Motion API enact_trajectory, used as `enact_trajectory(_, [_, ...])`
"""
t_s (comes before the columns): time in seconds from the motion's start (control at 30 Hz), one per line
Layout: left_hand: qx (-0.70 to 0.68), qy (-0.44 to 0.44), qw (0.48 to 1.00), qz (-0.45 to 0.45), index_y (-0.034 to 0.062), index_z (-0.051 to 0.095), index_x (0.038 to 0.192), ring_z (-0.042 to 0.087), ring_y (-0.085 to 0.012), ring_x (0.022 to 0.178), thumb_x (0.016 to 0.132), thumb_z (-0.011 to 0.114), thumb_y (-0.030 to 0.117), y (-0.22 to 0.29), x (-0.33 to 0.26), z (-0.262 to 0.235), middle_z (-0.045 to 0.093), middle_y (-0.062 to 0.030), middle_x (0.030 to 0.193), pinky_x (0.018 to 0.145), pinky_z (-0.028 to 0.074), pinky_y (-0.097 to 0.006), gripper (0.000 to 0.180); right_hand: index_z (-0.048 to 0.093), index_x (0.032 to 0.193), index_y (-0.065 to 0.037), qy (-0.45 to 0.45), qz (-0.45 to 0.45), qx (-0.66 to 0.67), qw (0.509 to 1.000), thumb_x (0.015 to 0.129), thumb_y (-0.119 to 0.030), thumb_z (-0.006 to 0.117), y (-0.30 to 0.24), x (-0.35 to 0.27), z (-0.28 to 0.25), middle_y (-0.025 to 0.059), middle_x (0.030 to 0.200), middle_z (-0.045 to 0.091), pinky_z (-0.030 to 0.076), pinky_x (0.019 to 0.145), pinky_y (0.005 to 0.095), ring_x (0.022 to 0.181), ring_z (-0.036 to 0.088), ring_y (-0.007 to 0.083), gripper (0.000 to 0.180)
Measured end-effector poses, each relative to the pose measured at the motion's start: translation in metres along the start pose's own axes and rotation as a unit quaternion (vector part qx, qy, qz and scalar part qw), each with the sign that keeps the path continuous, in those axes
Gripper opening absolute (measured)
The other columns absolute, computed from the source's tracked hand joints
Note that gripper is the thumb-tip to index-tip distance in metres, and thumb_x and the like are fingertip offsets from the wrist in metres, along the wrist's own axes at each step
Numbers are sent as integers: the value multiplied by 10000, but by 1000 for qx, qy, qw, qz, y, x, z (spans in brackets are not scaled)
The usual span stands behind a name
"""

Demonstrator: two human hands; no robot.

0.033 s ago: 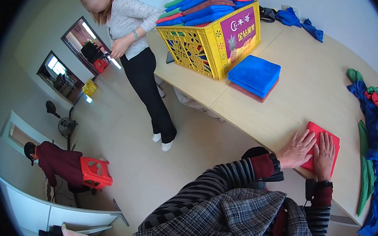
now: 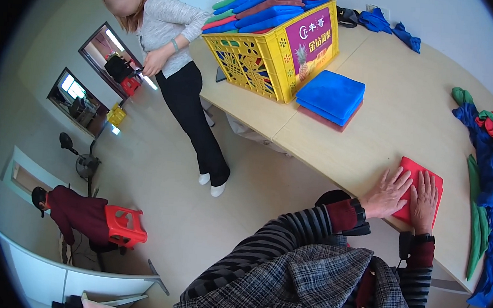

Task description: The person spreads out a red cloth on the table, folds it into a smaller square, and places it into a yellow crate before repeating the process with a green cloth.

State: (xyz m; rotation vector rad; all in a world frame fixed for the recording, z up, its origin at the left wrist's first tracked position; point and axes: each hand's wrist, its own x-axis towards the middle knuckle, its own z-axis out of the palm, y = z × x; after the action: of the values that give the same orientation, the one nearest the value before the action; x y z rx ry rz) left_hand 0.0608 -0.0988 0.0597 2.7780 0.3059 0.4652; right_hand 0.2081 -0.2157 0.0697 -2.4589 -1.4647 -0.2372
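L hand [image 2: 387,195] and R hand [image 2: 424,201] lie flat, open, gripping nothing, on the red cloth [image 2: 413,168], which is on the table [image 2: 372,106] right of the yellow crate [image 2: 286,70] & nearer the person; uneven pressing could prob. skew or crease it. The cloth pile [image 2: 272,14] topping the crate may topple if bumped, as it's above the rim. Red cloth's flat, approx. rectangular; blue stack [image 2: 331,94] just right of crate looks soft, squared-off, vs. stiff, openwork plastic crate.
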Motion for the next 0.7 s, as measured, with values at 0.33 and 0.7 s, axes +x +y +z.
enact_trajectory(0.33, [11, -16, 1000, -20, 45, 310, 1576, 198, -370, 1541, 1028, 462, 430, -8, 5, -11, 245, -158, 1661, 1214, 169, -622, 688, 467, 1499, -130, 62, 73, -13, 995, 1031, -423, 489, 18, 8, 3, 121, 1552, 451, 339, 1155, 470, 1438, 392, 347, 553])
enact_trajectory(0.7, [36, -35, 999, 15, 72, 289, 1587, 239, -324, 1524, 1050, 435, 430, -13, 4, -11, 231, -110, 1668, 1208, 196, -587, 661, 459, 1496, -107, 57, 137, -10, 989, 1038, -459, 447, 14, -16, -5, 149, 1561, 430, 338, 1164, 487, 1416, 410, 398, 578])
